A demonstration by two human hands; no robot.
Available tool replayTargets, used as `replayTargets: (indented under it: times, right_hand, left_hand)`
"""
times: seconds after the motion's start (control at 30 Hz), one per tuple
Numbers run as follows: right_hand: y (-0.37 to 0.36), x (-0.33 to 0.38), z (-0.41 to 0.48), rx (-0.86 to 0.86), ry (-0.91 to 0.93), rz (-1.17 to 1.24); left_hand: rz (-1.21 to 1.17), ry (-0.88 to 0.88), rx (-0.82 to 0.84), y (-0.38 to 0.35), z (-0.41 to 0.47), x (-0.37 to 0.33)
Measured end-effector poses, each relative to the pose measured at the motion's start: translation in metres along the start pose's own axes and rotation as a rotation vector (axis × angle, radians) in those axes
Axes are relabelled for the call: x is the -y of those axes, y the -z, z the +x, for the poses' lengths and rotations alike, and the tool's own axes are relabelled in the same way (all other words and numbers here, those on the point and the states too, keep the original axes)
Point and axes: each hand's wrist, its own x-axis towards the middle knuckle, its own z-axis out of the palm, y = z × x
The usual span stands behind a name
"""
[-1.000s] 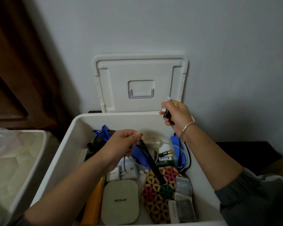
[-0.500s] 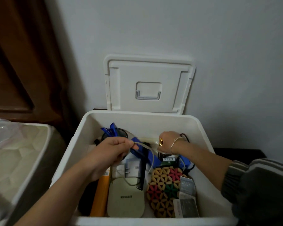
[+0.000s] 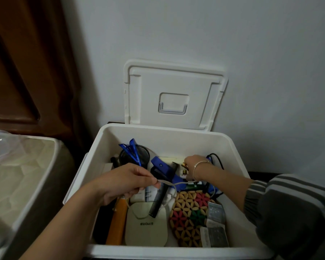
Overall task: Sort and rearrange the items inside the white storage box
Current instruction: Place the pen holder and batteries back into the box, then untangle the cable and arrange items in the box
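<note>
Single head view, close above the open white storage box point(image 3: 176, 134), facing forward-down.

White box point(image 3: 233, 147), flower-patterned red-green-tan mat point(image 3: 190, 215), blue clips point(image 3: 130, 149), orange handle point(image 3: 117, 225)

The right hand point(image 3: 192, 165) has its fingertips buried among clutter, so whatever they pinch cannot be told. Beneath the left hand's point(image 3: 127, 182) fingers, the orange tool point(image 3: 116, 224) (identity unclear) loses its upper end.
</note>
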Motion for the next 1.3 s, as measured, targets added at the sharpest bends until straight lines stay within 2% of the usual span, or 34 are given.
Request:
replayTargets:
  times: [0.17,0.27,0.37,0.47,0.63,0.73,0.93,1.13,1.3]
  right_hand:
    - [0.006,0.001,-0.005,0.043,0.008,-0.017]
    - [0.018,0.002,-0.012,-0.044,0.039,-0.011]
    - [0.026,0.012,-0.021,-0.162,0.271,0.09]
    - [0.022,0.028,-0.026,-0.111,0.532,0.024]
    - [0.017,0.034,-0.015,-0.072,0.54,-0.177]
    - [0.014,0.033,-0.012,-0.057,0.573,-0.209]
    - [0.028,0.014,-0.018,0.003,0.478,0.101]
    - [0.051,-0.029,-0.043,-0.241,0.268,0.451]
    - [0.03,-0.041,-0.046,-0.278,0.079,0.364]
  left_hand:
    - [0.057,0.016,0.052,0.002,-0.003,0.002]
    - [0.052,0.009,0.044,0.004,-0.002,0.004]
    - [0.05,0.008,0.045,0.005,0.0,0.005]
    - [0.066,0.012,0.047,0.004,0.001,0.005]
    - [0.074,0.024,0.034,0.004,0.001,0.006]
    - [0.084,0.03,0.036,0.006,0.002,0.007]
    - [0.07,-0.004,0.049,0.005,0.002,0.008]
    - [0.068,-0.025,0.043,0.006,0.001,0.008]
    - [0.012,-0.092,-0.016,0.007,0.001,0.006]
